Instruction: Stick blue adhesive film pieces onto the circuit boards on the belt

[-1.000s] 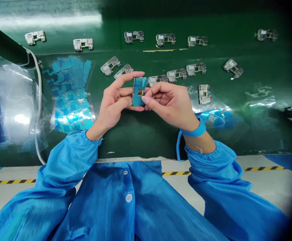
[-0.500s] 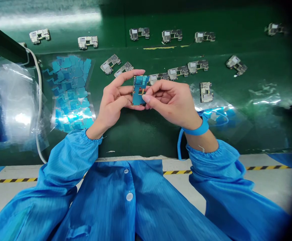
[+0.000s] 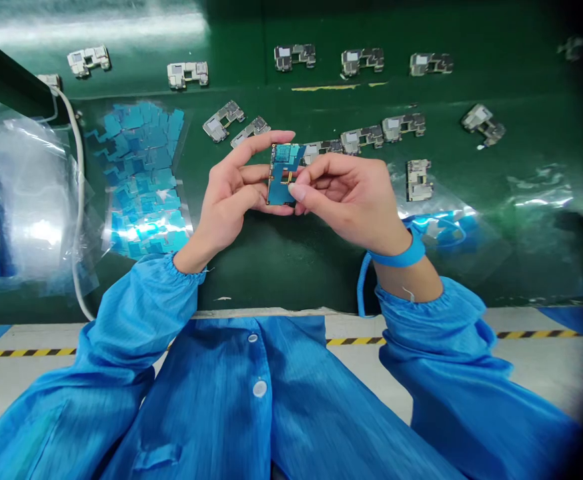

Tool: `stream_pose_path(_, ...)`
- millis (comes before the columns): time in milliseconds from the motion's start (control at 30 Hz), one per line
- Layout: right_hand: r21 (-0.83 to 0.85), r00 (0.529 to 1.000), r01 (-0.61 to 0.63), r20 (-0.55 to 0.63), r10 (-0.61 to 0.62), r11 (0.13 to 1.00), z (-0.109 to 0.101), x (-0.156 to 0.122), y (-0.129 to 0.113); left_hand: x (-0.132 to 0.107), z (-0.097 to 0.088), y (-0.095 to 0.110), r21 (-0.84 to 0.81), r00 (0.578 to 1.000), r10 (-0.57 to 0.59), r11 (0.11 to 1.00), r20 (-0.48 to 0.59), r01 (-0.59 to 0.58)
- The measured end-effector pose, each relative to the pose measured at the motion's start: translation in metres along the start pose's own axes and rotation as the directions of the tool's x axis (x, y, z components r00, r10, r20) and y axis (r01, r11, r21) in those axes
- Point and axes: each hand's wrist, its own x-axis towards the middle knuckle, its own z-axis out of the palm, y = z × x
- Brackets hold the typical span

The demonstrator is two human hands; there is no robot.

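Note:
Above the bench, a small circuit board [image 3: 282,175] is held upright, its facing side covered with blue film [image 3: 280,193]. My left hand [image 3: 234,183] is closed around its left side, with fingers along the top and bottom edges. My right hand [image 3: 344,193] pinches the board's right edge between thumb and index finger; whether the pinch takes the film alone or the board too is hidden. A flap of film sticks out at the board's upper right. Just behind the hands lie more circuit boards [image 3: 361,139] in a slanted row.
Several more boards lie along the back, including a board [image 3: 188,75] at left. A heap of blue film pieces [image 3: 144,180] sits left of my hands. Clear plastic bags [image 3: 36,200] and a white cable [image 3: 79,200] are farther left. A blue wrist strap [image 3: 399,253] has a coiled cord.
The view has shifted slightly, so the bench items appear displaced. Both hands keep their hold on the board, with little visible difference in grip.

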Motion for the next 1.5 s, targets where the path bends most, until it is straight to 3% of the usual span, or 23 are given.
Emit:
stream_pose_path(267,0.010,1.000,0.020,0.002,-0.021,1.000,0.000,0.001,0.003,0.001,-0.003,-0.006,-0.043,0.998,0.047,0.998,0.038,-0.045)
stream_pose_path(467,0.020,0.999,0.039,0.013,-0.039,0.999,-0.002,0.001,0.006,0.002,-0.003,-0.006,-0.021,1.000,0.000,1.000,0.027,0.000)
stream_pose_path(900,-0.004,1.000,0.026,0.000,-0.026,1.000,-0.001,0.001,0.004,-0.001,-0.001,-0.002,-0.002,0.999,0.023,1.000,0.026,-0.023)
stream_pose_path(1133,-0.037,1.000,0.011,-0.012,-0.011,0.999,-0.001,0.000,0.002,-0.001,-0.002,-0.008,0.057,1.000,0.023,0.998,0.003,-0.023)
stream_pose_path(1333,-0.061,1.000,0.016,-0.013,-0.017,0.998,-0.001,-0.001,0.002,0.002,-0.007,-0.014,0.181,0.997,0.066,0.981,0.048,-0.074)
stream_pose_path(1500,-0.045,0.998,0.057,-0.038,-0.058,0.997,-0.001,0.000,0.000,0.003,-0.005,-0.013,0.179,0.994,0.106,0.978,0.024,-0.108)
